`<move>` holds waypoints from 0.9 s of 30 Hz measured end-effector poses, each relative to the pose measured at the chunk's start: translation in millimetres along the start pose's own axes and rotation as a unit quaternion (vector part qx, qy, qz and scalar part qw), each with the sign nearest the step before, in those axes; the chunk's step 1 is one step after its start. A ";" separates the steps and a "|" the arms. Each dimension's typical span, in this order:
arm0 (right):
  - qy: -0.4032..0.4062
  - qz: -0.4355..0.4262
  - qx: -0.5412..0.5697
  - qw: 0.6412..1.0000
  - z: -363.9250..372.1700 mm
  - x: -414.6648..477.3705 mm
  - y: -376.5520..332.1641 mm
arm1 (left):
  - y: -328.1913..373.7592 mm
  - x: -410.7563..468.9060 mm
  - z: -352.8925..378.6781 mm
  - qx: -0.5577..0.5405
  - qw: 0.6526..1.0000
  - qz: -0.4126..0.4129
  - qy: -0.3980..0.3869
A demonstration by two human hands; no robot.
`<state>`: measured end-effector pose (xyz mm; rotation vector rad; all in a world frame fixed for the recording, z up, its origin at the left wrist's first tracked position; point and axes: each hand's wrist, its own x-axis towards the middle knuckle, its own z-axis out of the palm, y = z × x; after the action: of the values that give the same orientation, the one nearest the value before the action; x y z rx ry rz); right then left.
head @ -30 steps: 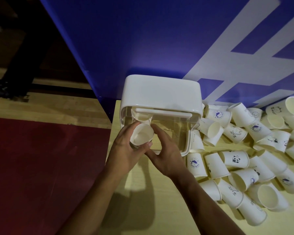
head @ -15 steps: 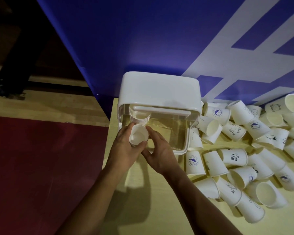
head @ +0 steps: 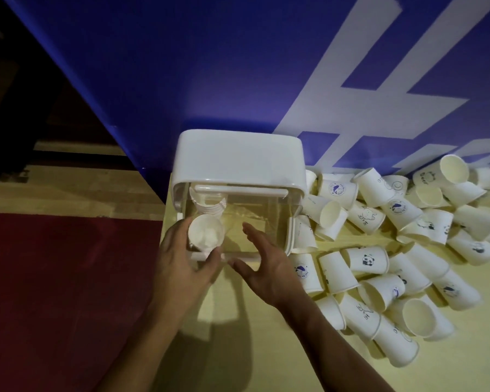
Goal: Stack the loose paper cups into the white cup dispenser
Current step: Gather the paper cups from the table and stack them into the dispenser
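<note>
Cups (head: 379, 284) lie loose in a heap on my table (head: 238, 349), spreading from 3 o'clock out to 1 o'clock, most on their sides, several with small printed logos. Nearer me, my two bare forearms reach in from 6 o'clock. My left hand (head: 178, 267) is wrapped around one cup (head: 205, 232), thumb and fingers pressed to its wall, mouth facing up at me, right at the left front of the dispenser (head: 238, 165). My right hand (head: 263, 267) is spread wide with nothing in it, palm turned left, just beside that cup and not touching it. Beyond the hands at 12 o'clock I see the dispenser's clear front and, inside at its left, a stack (head: 208, 205) of nested rims. Its white lid sits against the blue wall (head: 210, 66) behind
</note>
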<state>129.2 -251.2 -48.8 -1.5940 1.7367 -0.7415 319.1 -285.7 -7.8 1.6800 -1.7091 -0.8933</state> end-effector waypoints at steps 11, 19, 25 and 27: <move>0.136 0.116 -0.033 0.983 -186.6 -59.7 80.7 | 150.0 10.8 143.8 0.135 0.946 0.225 -0.190; 0.182 0.166 -0.024 0.969 -271.7 -89.9 162.8 | 208.1 77.6 271.3 0.279 0.888 0.302 -0.206; 0.181 0.184 -0.024 0.966 -305.9 -93.0 208.7 | 233.4 117.1 337.8 0.413 0.782 0.405 -0.232; 0.181 0.185 -0.021 0.966 -312.9 -89.9 220.3 | 236.6 122.5 347.8 0.448 0.745 0.434 -0.236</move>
<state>-248.7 -148.0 -16.9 -1.1533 2.2451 -0.8471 -105.6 -388.5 -39.6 0.7939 -3.1903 0.0471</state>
